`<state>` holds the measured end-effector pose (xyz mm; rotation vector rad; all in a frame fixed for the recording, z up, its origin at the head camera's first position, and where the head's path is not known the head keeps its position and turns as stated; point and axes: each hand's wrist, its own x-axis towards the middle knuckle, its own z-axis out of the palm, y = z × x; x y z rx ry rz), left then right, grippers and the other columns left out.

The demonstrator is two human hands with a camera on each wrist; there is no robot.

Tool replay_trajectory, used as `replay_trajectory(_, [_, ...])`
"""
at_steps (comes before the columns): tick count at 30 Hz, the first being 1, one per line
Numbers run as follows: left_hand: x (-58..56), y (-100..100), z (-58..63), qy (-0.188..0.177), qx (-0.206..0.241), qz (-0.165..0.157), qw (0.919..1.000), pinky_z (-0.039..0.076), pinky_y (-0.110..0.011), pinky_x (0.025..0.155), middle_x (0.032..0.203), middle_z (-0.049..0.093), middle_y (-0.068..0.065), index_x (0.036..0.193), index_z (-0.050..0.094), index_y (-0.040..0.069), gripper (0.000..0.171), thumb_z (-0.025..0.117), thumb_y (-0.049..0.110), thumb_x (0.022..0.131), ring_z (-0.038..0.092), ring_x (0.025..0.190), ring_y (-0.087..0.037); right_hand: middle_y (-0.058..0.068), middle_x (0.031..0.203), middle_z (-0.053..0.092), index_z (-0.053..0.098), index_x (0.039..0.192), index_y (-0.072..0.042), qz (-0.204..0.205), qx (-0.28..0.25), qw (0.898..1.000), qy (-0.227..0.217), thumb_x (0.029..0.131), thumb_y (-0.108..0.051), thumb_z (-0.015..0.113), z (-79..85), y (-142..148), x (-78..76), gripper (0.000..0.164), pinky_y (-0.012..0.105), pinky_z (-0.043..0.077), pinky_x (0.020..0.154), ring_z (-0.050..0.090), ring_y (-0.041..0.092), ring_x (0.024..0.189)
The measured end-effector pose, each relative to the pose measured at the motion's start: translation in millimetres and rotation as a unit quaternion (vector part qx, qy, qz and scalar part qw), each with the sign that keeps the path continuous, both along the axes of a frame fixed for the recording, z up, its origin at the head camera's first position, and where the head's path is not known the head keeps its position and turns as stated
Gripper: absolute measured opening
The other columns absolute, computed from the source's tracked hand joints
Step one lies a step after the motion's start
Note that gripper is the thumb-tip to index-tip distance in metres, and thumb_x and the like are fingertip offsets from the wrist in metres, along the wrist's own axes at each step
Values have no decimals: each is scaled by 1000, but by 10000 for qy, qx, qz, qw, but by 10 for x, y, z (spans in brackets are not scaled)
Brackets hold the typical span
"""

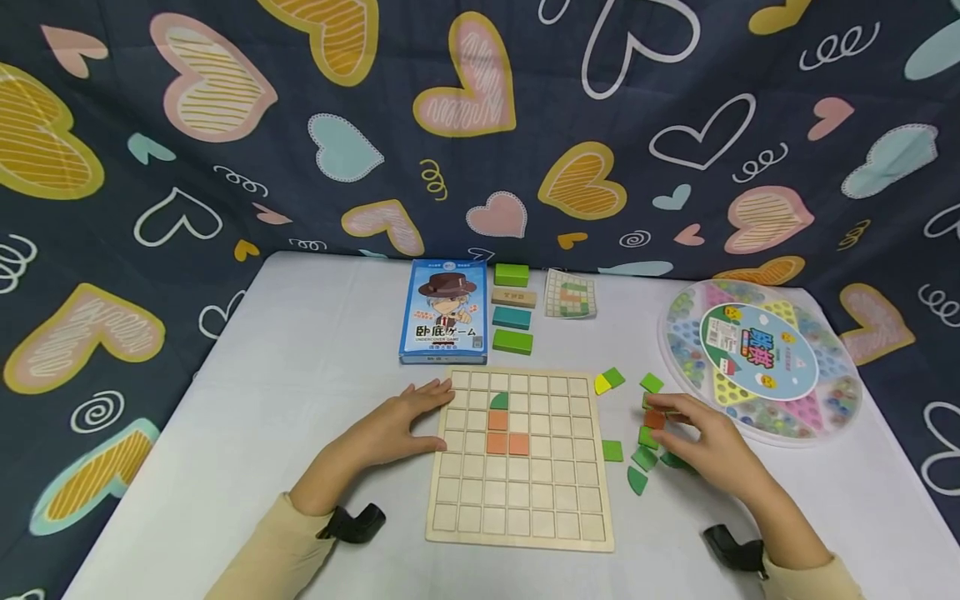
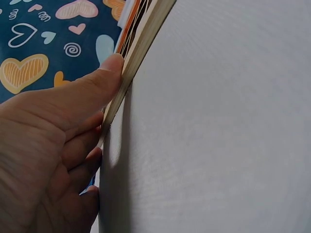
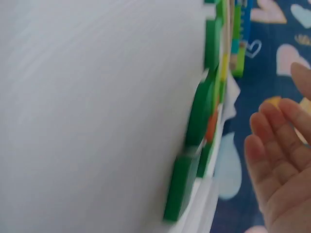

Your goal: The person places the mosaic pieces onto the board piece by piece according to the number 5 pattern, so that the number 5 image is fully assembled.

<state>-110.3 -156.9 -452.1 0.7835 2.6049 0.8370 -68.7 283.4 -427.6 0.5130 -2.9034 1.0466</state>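
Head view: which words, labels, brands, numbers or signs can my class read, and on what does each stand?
"卧底ゲーム" on the blue box
"UNDERCOVER GAME" on the blue box
"跳棋", turned sideways, on the round case
Too small to read: other print on both; marks on the wooden block.

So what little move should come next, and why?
I'd probably pinch and lift the loose orange square: the right grip is right at it, three orange squares already sit on the wooden grid board, and the pattern card shows orange too, though it's too small to match exactly.
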Motion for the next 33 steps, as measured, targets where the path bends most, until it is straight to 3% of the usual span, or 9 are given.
replay_trajectory(6, [-10,5,-5,-6,30,19,10000,19,-45,119,152,33,-2,142,44,9,75,75,37,80,26,143,-21,11,120,63,56,128,-6,-410,184,9964,-717,90,-23,65,-40,190,34,42,21,54,80,63,30,101])
replay_trajectory(9, [-10,6,-8,-19,39,25,10000,19,-46,119,152,33,-1,142,44,10,75,75,37,80,26,143,-21,11,115,64,58,126,-5,-460,168,9952,-846,90,-23,66,-81,230,21,42,22,55,77,65,28,96])
replay_trajectory(18, [-12,-1,-14,-18,68,-9,10000,19,-46,119,152,33,-2,142,44,9,75,74,37,80,26,143,-21,-1,101,63,65,114,-9,-438,432,9975,-356,84,-19,72,-187,228,-33,33,20,54,73,60,5,86])
replay_trajectory(26, [-12,-6,-11,13,22,-4,10000,20,-47,118,152,33,-2,142,43,9,74,74,37,81,26,143,-21,0,93,62,68,103,-8,-529,689,9962,51,78,-12,77,-205,182,-79,27,21,51,66,58,8,79])
replay_trajectory(33, [-10,-2,-10,33,36,-21,10000,19,-47,118,152,33,-3,142,44,9,74,74,37,81,26,143,-22,1,92,61,68,101,-7,-642,869,9941,-34,76,-12,77,-219,156,-111,27,22,51,67,57,12,79])
